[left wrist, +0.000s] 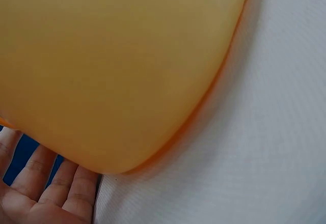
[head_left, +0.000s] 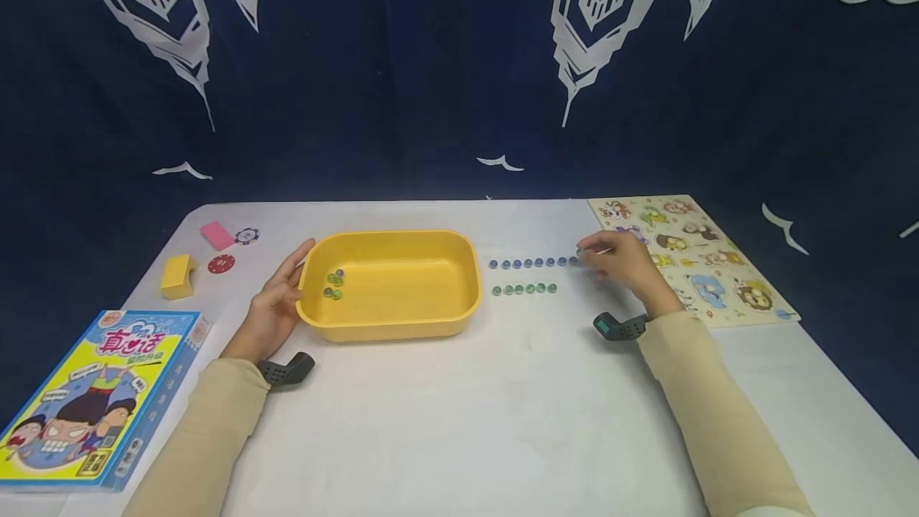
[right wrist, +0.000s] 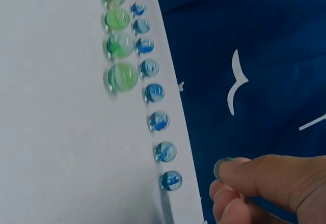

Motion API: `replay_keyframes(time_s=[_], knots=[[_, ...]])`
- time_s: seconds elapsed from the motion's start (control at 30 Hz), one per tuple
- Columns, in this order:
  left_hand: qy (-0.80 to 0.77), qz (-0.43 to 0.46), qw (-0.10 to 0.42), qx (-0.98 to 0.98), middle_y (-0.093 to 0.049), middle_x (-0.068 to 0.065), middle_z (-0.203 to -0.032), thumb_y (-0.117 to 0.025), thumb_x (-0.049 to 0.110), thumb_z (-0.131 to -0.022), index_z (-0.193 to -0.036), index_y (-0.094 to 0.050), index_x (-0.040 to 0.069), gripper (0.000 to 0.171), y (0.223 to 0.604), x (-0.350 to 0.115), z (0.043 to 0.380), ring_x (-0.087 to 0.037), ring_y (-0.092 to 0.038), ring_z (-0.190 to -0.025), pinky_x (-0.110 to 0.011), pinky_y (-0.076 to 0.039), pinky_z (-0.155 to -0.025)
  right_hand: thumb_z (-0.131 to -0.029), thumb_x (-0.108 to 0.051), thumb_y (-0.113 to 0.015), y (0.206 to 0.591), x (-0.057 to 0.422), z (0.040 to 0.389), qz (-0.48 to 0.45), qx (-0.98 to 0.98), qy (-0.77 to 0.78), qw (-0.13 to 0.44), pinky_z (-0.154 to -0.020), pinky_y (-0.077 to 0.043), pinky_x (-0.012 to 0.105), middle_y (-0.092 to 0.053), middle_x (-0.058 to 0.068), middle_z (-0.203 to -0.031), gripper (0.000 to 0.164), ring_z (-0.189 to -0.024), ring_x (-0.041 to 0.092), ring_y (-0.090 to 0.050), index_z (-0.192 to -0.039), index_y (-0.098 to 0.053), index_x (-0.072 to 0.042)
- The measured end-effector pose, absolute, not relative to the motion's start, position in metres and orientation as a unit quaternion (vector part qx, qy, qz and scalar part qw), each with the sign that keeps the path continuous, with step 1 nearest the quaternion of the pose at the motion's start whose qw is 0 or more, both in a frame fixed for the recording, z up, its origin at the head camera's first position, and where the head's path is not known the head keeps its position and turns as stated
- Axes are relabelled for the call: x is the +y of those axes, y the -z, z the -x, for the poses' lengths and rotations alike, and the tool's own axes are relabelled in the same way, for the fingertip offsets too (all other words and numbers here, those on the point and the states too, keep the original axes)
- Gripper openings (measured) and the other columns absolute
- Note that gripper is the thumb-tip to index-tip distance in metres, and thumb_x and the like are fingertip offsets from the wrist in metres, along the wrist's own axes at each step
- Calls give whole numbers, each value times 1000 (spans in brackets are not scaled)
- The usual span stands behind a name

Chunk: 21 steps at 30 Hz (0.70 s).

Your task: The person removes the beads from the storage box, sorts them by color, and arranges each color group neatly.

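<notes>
My left hand (head_left: pixel 271 313) holds the left end of a yellow plastic tray (head_left: pixel 391 327), its fingers (left wrist: pixel 61 180) against the tray's outer side in the left wrist view. Several marbles (head_left: pixel 333 292) lie together at the tray's left side. To the right of the tray, blue marbles (head_left: pixel 527 263) form a row on the white table, with a row of green marbles (head_left: pixel 530 289) nearer me. My right hand (head_left: pixel 619 263) is at the right end of the blue row, pinching a small bluish marble (right wrist: pixel 220 168) between thumb and fingertips, partly hidden by them.
A sheet of animal pictures (head_left: pixel 718 262) lies under and beyond my right wrist. At the left are a boxed game (head_left: pixel 93 397), a yellow arched block (head_left: pixel 177 276), a pink card (head_left: pixel 217 235), a red chip (head_left: pixel 221 264) and a black-and-white chip (head_left: pixel 247 236). A dark blue curtain (head_left: pixel 402 102) hangs behind the table.
</notes>
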State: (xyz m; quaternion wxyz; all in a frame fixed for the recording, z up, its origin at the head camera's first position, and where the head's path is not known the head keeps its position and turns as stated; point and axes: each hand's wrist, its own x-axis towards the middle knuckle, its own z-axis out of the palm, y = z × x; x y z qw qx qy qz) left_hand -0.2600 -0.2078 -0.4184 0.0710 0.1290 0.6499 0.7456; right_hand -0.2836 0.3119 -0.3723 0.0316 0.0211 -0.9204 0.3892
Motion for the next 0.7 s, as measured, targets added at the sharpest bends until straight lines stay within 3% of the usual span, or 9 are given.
replay_keyframes(time_s=[0.33, 0.7], knots=[[-743, -132, 68, 653, -18, -6, -166, -31, 2, -80, -161, -17, 21, 84, 419, -208, 260, -21, -20, -150, -17, -38, -106, -92, -10, -64, 378, 316, 294, 19, -946, -323, 18, -58, -50, 26, -68, 23, -104, 22, -58, 15, -61, -109, -69, 3], [-743, -131, 70, 653, -17, -5, -166, -31, 2, -80, -161, -17, 21, 85, 418, -207, 260, -22, -19, -151, -18, -38, -107, -91, -9, -66, 383, 319, 301, 23, -953, -301, 2, -55, -48, 27, -70, 20, -98, 20, -53, 13, -61, -107, -71, 2]])
